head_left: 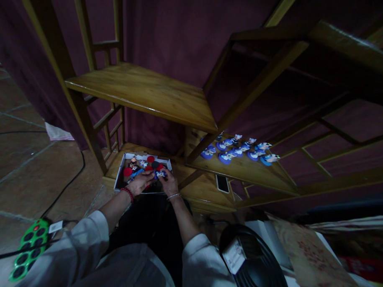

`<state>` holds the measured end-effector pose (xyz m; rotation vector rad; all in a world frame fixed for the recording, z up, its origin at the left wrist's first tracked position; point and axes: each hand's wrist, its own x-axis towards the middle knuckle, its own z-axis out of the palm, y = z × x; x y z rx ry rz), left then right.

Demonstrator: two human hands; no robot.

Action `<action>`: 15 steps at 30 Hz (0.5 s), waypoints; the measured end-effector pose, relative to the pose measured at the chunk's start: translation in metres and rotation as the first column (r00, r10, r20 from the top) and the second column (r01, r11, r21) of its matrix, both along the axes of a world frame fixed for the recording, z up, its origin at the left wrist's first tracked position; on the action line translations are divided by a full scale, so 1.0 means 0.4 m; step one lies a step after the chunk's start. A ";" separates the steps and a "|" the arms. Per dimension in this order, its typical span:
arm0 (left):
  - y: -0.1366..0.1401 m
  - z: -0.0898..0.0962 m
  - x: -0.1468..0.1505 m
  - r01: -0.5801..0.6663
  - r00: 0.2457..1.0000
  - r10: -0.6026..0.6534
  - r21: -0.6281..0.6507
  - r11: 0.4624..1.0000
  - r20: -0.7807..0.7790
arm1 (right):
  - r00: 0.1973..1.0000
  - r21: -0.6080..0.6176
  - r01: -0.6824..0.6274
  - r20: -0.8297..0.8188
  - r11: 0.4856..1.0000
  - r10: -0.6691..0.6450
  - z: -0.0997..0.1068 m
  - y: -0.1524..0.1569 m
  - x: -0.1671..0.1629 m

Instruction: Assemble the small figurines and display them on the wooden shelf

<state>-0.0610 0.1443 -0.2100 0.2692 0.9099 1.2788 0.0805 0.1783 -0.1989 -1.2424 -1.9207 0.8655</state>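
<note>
Over the shallow white box (117, 179) both hands meet at a small blue-and-white figurine (160, 174). My right hand (170, 184) is closed, its fingers pinching the figurine from the right. My left hand (139, 183), with a red bead bracelet at the wrist, has its fingertips closed at the figurine's left side near the base. Inside the box lie red discs (127, 172), a dark disc (155, 164) and more small figurines (133, 160), partly hidden by my hands. Several blue-based figurines (228, 155) stand in rows on the wooden shelf to the right.
A wooden shelf board (139, 91) juts out above the box. A phone (222, 183) lies on the lower board at right. A green power strip (31, 246) with cables is on the tiled floor. A black ribbed round object (259, 267) stands at lower right.
</note>
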 end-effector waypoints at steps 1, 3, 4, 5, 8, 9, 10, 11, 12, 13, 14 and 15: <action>0.000 0.001 0.000 0.002 1.000 -0.002 0.003 1.000 -0.001 | 1.000 0.006 -0.006 0.008 1.000 0.006 0.001 0.001 0.001; -0.001 0.004 0.000 0.006 1.000 -0.006 0.011 1.000 -0.002 | 0.999 0.023 -0.022 0.030 0.999 0.021 0.003 0.004 0.002; -0.001 0.006 0.000 0.010 1.000 -0.010 0.012 1.000 -0.003 | 0.999 0.032 -0.032 0.044 0.999 0.030 0.005 0.004 0.002; -0.001 0.007 0.000 0.014 1.000 -0.014 0.012 1.000 -0.003 | 0.998 0.042 -0.042 0.058 0.998 0.039 0.007 0.005 0.003; -0.003 0.011 -0.001 0.019 1.000 -0.019 0.015 1.000 0.003 | 0.993 0.075 -0.075 0.101 0.994 0.067 0.017 0.006 0.002; -0.003 0.011 -0.001 0.021 1.000 -0.021 0.021 1.000 0.008 | 0.991 0.090 -0.087 0.112 0.992 0.077 0.021 0.007 0.003; -0.004 0.011 -0.002 0.024 1.000 -0.025 0.028 0.999 0.016 | 0.989 0.106 -0.100 0.120 0.989 0.087 0.024 0.008 0.003; -0.004 0.011 -0.002 0.028 0.999 -0.028 0.033 0.999 0.023 | 0.986 0.123 -0.118 0.129 0.985 0.102 0.028 0.009 0.004; -0.004 0.010 -0.002 0.030 0.999 -0.031 0.032 0.999 0.030 | 0.983 0.137 -0.139 0.138 0.981 0.120 0.031 0.011 0.005; -0.005 0.009 -0.002 0.031 0.999 -0.032 0.028 0.999 0.034 | 0.979 0.148 -0.159 0.149 0.976 0.137 0.034 0.012 0.006; -0.005 0.008 -0.002 0.032 0.999 -0.033 0.022 0.999 0.039 | 0.975 0.156 -0.177 0.161 0.972 0.152 0.037 0.014 0.008; -0.005 0.007 -0.003 0.032 0.999 -0.033 0.017 0.999 0.042 | 0.971 0.159 -0.193 0.174 0.968 0.165 0.039 0.015 0.009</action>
